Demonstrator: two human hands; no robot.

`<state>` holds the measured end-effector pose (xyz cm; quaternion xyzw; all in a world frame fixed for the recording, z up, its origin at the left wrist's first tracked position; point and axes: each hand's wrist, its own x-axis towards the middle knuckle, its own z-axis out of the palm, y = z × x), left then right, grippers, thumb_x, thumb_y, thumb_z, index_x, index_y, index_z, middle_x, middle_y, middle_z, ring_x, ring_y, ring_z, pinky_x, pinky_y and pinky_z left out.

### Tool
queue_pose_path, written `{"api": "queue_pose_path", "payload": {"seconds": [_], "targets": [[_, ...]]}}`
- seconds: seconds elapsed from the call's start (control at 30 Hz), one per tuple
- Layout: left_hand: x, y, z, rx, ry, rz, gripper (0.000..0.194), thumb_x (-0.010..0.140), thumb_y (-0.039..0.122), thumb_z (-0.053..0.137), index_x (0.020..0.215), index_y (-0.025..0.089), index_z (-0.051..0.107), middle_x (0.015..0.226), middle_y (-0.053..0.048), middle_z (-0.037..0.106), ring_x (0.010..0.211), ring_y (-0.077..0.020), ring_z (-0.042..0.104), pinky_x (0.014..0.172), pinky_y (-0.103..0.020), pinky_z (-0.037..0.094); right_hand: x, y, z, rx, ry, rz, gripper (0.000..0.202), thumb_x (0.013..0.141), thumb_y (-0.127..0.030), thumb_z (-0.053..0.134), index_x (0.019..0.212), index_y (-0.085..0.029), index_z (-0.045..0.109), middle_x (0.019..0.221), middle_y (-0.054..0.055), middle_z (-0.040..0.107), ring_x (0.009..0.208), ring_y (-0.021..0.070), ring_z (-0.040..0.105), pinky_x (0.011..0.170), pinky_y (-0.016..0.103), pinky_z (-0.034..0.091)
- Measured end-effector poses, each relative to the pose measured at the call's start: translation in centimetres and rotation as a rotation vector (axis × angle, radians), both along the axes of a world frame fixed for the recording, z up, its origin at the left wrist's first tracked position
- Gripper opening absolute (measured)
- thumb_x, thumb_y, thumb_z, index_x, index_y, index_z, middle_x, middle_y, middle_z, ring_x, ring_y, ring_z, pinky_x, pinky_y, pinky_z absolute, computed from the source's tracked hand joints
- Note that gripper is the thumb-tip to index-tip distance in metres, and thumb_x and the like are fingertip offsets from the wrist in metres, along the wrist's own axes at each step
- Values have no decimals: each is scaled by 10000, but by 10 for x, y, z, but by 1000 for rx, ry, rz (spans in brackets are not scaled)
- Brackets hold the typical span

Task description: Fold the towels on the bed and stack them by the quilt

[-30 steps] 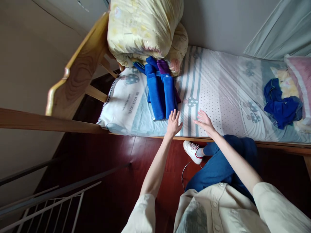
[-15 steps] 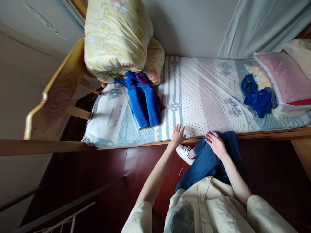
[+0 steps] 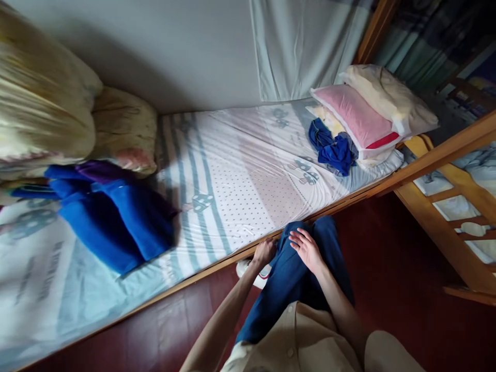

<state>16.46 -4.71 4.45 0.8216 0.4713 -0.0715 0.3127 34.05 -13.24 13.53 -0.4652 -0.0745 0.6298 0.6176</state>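
Note:
My left hand (image 3: 265, 251) is low at the bed's wooden edge, right beside my knee in blue trousers (image 3: 289, 266). Its fingers look curled in, and whatever they may hold is hidden. Over my thigh, my right hand (image 3: 306, 249) has its fingers stretched out and holds nothing. Left of the hands, a blue garment with long legs or sleeves (image 3: 116, 222) lies spread on the bed sheet (image 3: 240, 206), with a purple piece (image 3: 103, 170) at its upper end. A crumpled blue garment (image 3: 336, 154) rests farther right, near the pillows.
A big yellow quilt bundle (image 3: 42, 98) fills the left end of the bed. To the right are a pink pillow (image 3: 356, 116) and a cream pillow (image 3: 391, 98). A wooden post and rail (image 3: 445, 150) stand past them. A grey curtain (image 3: 302, 46) hangs behind.
The view has swung right, showing more of the pillow end. My left hand has drawn in from over the bed edge to beside my knee and its fingers have curled. My right hand stays open.

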Motion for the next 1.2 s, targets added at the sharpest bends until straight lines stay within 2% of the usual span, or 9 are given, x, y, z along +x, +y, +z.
{"api": "queue_pose_path", "payload": {"seconds": [0.1,0.2,0.4,0.53,0.63,0.8,0.97,1.1,1.2], "targets": [[19,38,5,87,47,87,290,1001,254,496,1242,198,647,1304,-171,663,1254,-297,620,1045,-426,513,28,-4,-5,-43,-23,-46,289,832,-375,782,1112,-321,734,1257,43,771,1098,239,758,943,415,607],[34,69,0,38,169,208,283,998,282,526,1251,192,615,1336,-192,637,1290,-329,586,1019,-455,515,56,17,-7,-11,-69,-64,359,848,-404,745,1202,-357,706,1382,34,711,1162,242,735,971,423,596],[36,83,-26,-11,197,209,302,963,282,557,1254,208,588,1384,-186,616,1316,-340,547,1002,-488,504,159,122,-24,0,-142,-313,514,767,-289,762,1245,-382,596,1332,0,681,1135,189,733,999,395,590],[33,85,-36,-47,203,218,253,942,272,578,1189,220,595,1341,-173,631,1318,-346,545,984,-485,511,236,187,-46,-126,-238,-451,519,719,-201,685,1196,-339,531,1104,-34,656,1007,148,754,992,362,588],[32,89,-40,-76,204,211,212,938,271,589,1145,224,592,1319,-163,632,1337,-346,535,993,-479,508,270,221,-59,-228,-336,-486,581,694,-138,597,1228,-335,481,1078,-52,633,908,117,749,961,334,594],[29,89,-44,-87,210,203,207,942,269,595,1146,232,582,1326,-155,628,1329,-343,530,983,-467,504,296,256,-71,-240,-346,-514,615,688,-74,540,1229,-346,434,1075,-49,637,900,99,722,897,285,594],[28,88,-39,-94,208,188,217,971,262,571,1182,212,566,1344,-150,616,1321,-319,529,996,-444,492,306,277,-69,-174,-312,-568,437,673,-47,555,1037,-277,484,1108,-21,650,963,103,678,827,231,559],[28,89,-36,-98,228,180,202,985,276,562,1173,202,572,1325,-156,618,1312,-328,534,990,-455,494,295,283,-54,-101,-355,-566,408,698,-52,599,1060,-238,566,1185,32,633,985,104,647,744,197,496],[28,89,-39,-68,224,177,213,968,261,571,1175,209,582,1307,-155,623,1290,-331,543,974,-458,501,271,273,-31,-8,-451,-477,423,723,-120,661,1131,-231,642,1125,29,656,969,121,633,725,214,477]]}}
